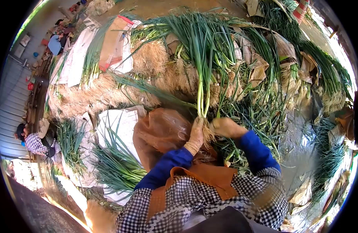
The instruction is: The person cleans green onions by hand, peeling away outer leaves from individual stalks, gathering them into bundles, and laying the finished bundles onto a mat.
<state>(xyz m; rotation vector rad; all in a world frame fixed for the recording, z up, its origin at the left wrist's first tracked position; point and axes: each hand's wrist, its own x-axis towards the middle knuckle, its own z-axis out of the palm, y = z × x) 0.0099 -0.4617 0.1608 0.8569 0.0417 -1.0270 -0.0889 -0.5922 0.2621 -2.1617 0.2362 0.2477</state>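
In the middle of the head view, my left hand (196, 134) is closed around the lower stems of a few green onions (202, 95). Their long leaves point away from me, and the stringy roots (208, 136) hang down beside my fingers. Just right of those stems is my right hand (227, 127), its fingers curled in toward the roots. Whatever its fingertips pinch, if anything, is hidden. Below my hands, a brown plastic sheet (159, 134) covers my lap.
Beyond my hands lies a long heap of green onions with matted roots (149, 58), partly under sacks (113, 42). Trimmed onions (122, 167) lie on white sacking at left. Loose leaves (260, 112) litter the right side. Another person (35, 141) sits far left.
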